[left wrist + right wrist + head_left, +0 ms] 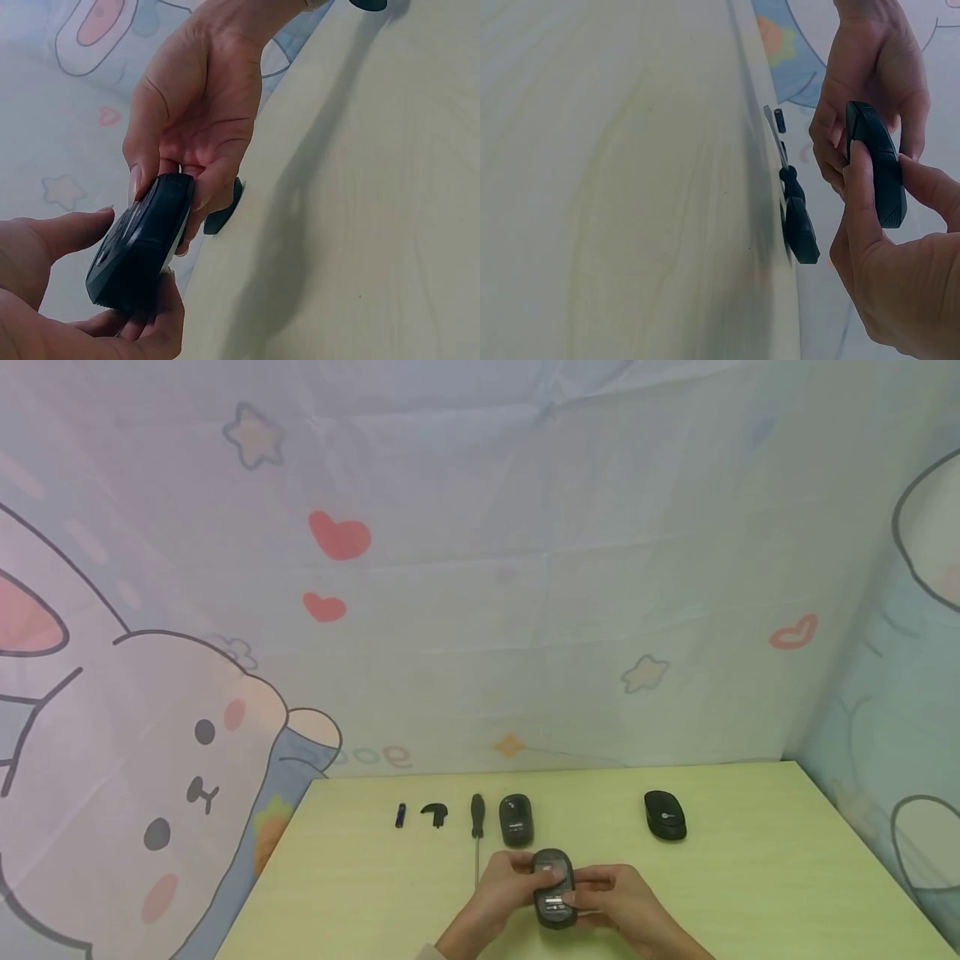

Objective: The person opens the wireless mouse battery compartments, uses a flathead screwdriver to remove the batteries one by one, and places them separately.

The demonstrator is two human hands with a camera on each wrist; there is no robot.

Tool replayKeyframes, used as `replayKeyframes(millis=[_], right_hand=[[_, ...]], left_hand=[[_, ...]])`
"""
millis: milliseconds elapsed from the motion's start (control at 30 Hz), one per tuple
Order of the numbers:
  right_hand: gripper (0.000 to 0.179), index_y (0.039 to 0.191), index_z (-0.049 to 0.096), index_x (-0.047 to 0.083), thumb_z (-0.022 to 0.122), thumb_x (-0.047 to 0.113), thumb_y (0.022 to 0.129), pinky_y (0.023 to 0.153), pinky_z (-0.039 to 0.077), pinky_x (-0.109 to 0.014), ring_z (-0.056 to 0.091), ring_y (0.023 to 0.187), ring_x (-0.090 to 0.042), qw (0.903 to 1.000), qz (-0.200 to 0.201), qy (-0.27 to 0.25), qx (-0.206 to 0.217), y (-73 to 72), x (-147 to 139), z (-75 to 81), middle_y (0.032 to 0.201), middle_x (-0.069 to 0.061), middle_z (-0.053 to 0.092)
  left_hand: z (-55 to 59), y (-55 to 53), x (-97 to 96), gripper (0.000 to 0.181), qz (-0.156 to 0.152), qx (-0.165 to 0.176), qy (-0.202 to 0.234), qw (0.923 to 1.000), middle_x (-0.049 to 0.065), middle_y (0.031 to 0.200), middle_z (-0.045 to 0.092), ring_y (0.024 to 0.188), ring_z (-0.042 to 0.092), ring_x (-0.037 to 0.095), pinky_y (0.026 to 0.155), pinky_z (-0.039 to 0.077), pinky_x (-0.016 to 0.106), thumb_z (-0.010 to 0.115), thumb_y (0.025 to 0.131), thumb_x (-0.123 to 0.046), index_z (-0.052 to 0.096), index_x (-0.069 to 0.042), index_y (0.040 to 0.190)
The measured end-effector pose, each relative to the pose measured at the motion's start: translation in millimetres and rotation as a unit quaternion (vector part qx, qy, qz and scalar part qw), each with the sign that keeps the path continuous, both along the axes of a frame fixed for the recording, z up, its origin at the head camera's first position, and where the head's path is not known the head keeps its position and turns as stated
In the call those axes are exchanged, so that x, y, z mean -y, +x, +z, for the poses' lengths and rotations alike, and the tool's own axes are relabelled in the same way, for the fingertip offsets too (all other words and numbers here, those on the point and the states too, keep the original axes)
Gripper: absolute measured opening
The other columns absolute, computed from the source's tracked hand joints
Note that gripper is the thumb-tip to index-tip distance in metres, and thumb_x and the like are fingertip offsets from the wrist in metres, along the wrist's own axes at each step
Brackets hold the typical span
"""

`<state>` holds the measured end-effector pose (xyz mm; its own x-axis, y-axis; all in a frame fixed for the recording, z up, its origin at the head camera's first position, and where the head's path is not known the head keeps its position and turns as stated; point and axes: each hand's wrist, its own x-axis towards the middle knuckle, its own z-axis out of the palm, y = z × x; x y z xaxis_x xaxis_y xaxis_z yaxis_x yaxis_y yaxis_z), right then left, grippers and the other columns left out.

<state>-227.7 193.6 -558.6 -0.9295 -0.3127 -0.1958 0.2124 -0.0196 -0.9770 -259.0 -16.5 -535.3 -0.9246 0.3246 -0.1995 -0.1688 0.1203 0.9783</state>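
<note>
Between my two hands, above the near part of the table, is a black computer mouse (pixel 553 920), its labelled underside turned up. My left hand (pixel 498 893) holds its left side, the thumb over the underside. On the other side my right hand (pixel 618 902) grips it between thumb and fingers. The left wrist view shows the mouse (pixel 142 247) tilted on edge, with the right hand (pixel 199 112) at its far end. From the right wrist, the mouse's (pixel 885 172) dark side shows, pinched by the right hand (pixel 900 285).
Behind the hands, a second black mouse (pixel 516 820) lies beside a screwdriver (pixel 477 817). Farther left are a hooked black piece (pixel 436 812) and a small dark battery (pixel 401 815). A third mouse (pixel 665 815) sits at right on the pale table (pixel 772 860). Printed cloth (pixel 480 568) hangs behind.
</note>
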Motion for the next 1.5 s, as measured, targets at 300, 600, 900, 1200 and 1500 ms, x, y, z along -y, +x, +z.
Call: replayKeyframes(millis=[300,600,900,1200,1500], right_hand=[[0.051,0.133,0.060,-0.016,0.076,0.010,0.093,0.086,0.068,-0.039,0.077,0.100,-0.019,0.9999,0.006,-0.006,-0.006,4.0,4.7,2.4,0.117,-0.016,0.078],[0.051,0.133,0.060,-0.016,0.076,0.011,0.093,0.085,0.068,-0.039,0.077,0.099,-0.020,1.0000,0.006,0.005,0.001,6.0,7.2,5.1,0.116,-0.014,0.078],[0.049,0.132,0.061,-0.016,0.075,0.009,0.092,0.085,0.068,-0.039,0.078,0.099,-0.021,0.9999,0.001,0.011,0.008,8.3,6.9,4.2,0.113,-0.015,0.079],[0.046,0.130,0.060,-0.019,0.073,0.003,0.092,0.082,0.068,-0.039,0.079,0.096,-0.020,0.9998,-0.009,0.014,0.011,7.7,2.8,-2.8,0.111,-0.018,0.079],[0.050,0.132,0.059,-0.018,0.076,0.007,0.092,0.084,0.068,-0.040,0.079,0.098,-0.022,0.9999,-0.001,0.003,0.014,8.3,0.6,-0.4,0.114,-0.017,0.079]], left_hand=[[-3.8,-1.1,1.8,0.035,-0.004,-0.025,-0.014,0.9996,0.008,0.102,0.076,0.088,0.072,0.012,0.081,0.065,0.029,0.084,0.088,-0.012,0.073,0.006,0.116],[-4.5,0.8,2.1,0.030,0.002,-0.034,-0.029,0.9990,0.005,0.098,0.077,0.086,0.070,0.011,0.079,0.063,0.028,0.085,0.087,-0.014,0.077,0.002,0.111],[-8.7,3.3,-0.2,0.023,-0.010,-0.078,-0.068,0.9946,0.005,0.092,0.078,0.084,0.065,0.012,0.074,0.052,0.022,0.084,0.088,-0.014,0.078,0.000,0.105],[-9.5,8.1,-8.5,0.024,-0.012,-0.098,-0.079,0.9920,0.006,0.093,0.078,0.084,0.066,0.012,0.072,0.051,0.021,0.082,0.090,-0.015,0.076,0.001,0.107],[-9.6,6.0,-6.5,0.028,-0.012,-0.099,-0.070,0.9925,0.007,0.097,0.079,0.087,0.067,0.011,0.074,0.052,0.020,0.084,0.089,-0.018,0.076,0.000,0.109]])
